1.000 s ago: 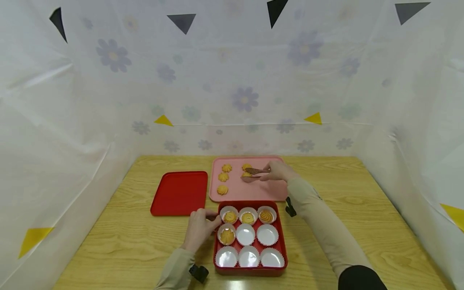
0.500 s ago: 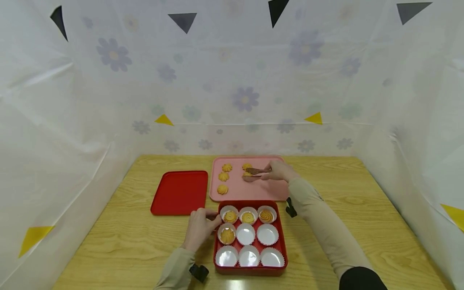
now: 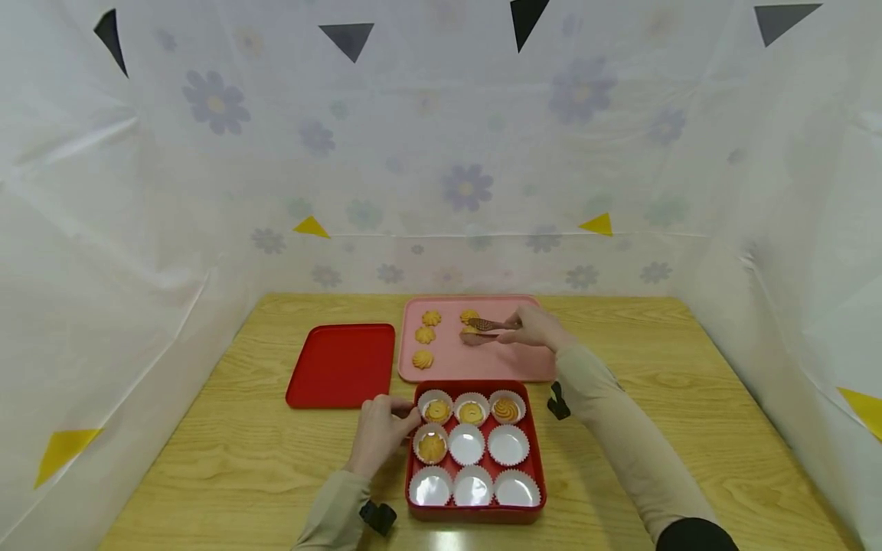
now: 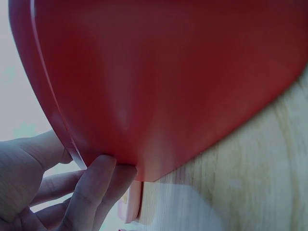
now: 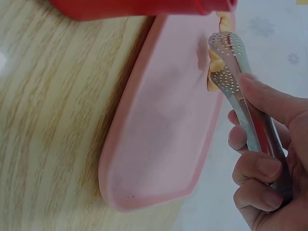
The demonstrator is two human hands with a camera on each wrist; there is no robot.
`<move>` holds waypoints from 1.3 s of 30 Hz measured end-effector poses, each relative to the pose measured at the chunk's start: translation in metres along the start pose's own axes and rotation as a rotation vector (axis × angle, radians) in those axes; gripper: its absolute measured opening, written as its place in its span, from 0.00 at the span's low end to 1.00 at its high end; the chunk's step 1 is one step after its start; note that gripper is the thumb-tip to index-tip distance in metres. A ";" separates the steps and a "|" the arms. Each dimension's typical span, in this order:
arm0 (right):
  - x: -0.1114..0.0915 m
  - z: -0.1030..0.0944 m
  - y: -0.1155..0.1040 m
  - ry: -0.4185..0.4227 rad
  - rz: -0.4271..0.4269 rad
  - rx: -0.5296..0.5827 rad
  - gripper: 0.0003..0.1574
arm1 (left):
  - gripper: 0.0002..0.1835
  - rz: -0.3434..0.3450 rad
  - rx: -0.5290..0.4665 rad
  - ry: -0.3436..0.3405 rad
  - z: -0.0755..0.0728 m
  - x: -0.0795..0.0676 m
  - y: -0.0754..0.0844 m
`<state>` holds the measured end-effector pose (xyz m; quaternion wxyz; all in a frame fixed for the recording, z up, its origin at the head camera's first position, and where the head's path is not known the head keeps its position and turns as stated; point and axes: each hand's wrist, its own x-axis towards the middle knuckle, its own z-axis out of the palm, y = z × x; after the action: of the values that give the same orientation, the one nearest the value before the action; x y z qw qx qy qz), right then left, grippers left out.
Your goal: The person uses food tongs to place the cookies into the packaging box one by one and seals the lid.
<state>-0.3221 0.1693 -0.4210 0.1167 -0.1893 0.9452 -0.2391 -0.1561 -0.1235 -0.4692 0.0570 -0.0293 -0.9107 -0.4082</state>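
1 cookie (image 5: 216,62) sits betw. tips of tongs (image 3: 489,325) at pink tray (image 5: 159,106), can't tell if clamped; your R hand (image 3: 534,327) grips them, prob. to keep fingers off. Your L hand (image 3: 381,430) holds red box (image 3: 475,516), prob. to steady it.

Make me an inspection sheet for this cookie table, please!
Surface: wooden table.
Job's things: red box with nine white paper cups, four holding a swirl cookie each; pink tray with five more; perforated metal tongs; flat red tray or lid.
Clutter: nothing seen.
Grips: left grip holds the box's left side; right grip holds the tongs, a cookie between their ends.
Cables: nothing seen.
Surroundings: pale flower-patterned sheet, black triangles and yellow triangles.
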 end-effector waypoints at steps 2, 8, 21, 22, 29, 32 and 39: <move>-0.003 0.000 0.002 0.009 -0.023 0.026 0.16 | 0.07 0.003 0.001 0.004 0.000 0.000 0.000; -0.015 0.002 0.004 0.023 -0.080 0.113 0.14 | 0.08 0.006 0.005 0.012 0.000 0.000 0.002; -0.043 0.011 0.012 0.115 -0.113 0.068 0.12 | 0.06 -0.002 0.011 0.011 0.000 0.000 0.001; -0.045 0.011 0.012 0.117 -0.106 0.074 0.14 | 0.06 -0.002 0.011 0.011 0.000 0.000 0.001; -0.060 0.014 0.010 0.139 -0.061 0.108 0.26 | 0.07 -0.001 0.012 0.013 0.000 0.000 0.001; -0.067 0.015 0.009 0.146 -0.064 0.128 0.25 | 0.07 0.000 0.011 0.017 0.000 -0.001 0.002; -0.087 0.017 0.006 0.180 -0.133 0.124 0.19 | 0.07 0.002 0.010 0.016 0.000 -0.001 0.003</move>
<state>-0.2404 0.2035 -0.4272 0.0269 -0.2217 0.9206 -0.3202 -0.1547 -0.1217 -0.4675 0.0648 -0.0269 -0.9121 -0.4040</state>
